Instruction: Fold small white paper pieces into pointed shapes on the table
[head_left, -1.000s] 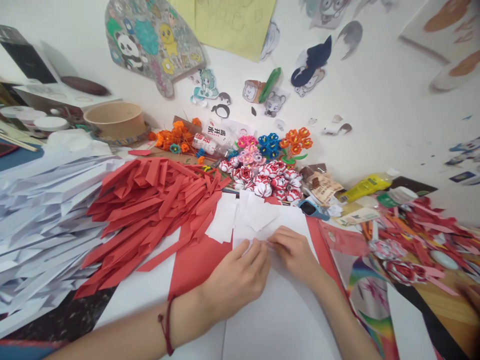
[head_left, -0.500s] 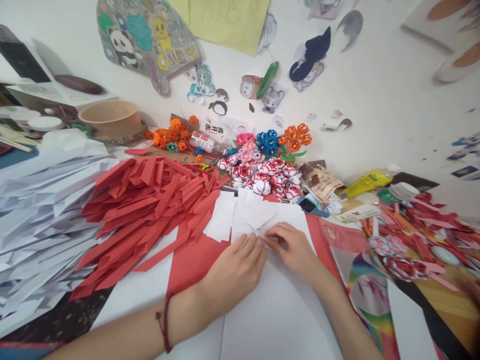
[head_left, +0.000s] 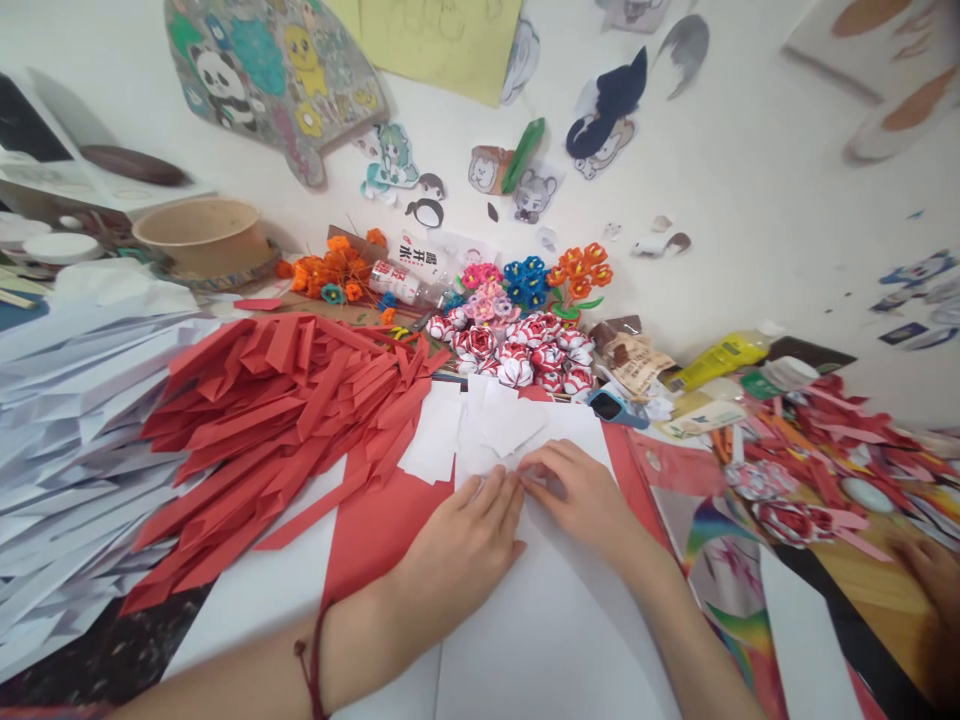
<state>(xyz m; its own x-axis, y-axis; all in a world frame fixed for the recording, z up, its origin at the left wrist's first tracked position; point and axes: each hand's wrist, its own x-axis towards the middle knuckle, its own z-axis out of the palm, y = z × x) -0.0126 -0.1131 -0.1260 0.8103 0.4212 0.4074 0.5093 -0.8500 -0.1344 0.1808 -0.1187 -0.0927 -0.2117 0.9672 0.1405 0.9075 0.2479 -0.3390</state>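
My left hand [head_left: 461, 545] rests low over a large white sheet [head_left: 547, 640], its fingers pressed together at a small piece of white paper [head_left: 511, 463]. Facing it, my right hand [head_left: 589, 495] pinches that paper between thumb and forefinger. The fingers cover most of the piece, so its shape is hidden. Just beyond the fingertips lie loose white paper cut-outs [head_left: 514, 425], with another white piece [head_left: 431, 440] to their left. Red paper [head_left: 382, 535] shows under and beside the white sheet.
Piles of folded red strips [head_left: 277, 410] and white strips [head_left: 82, 440] fill the left. Red-and-white paper flowers [head_left: 517, 350] cluster at the back, near a blue smartwatch-like object [head_left: 607, 405]. At the right edge, another person's hand [head_left: 930, 570] is near scattered strips [head_left: 832, 430].
The view has turned slightly right. Both my hands stay at the same paper, the left fingers a little straighter. More of the other person's hand shows at the right.
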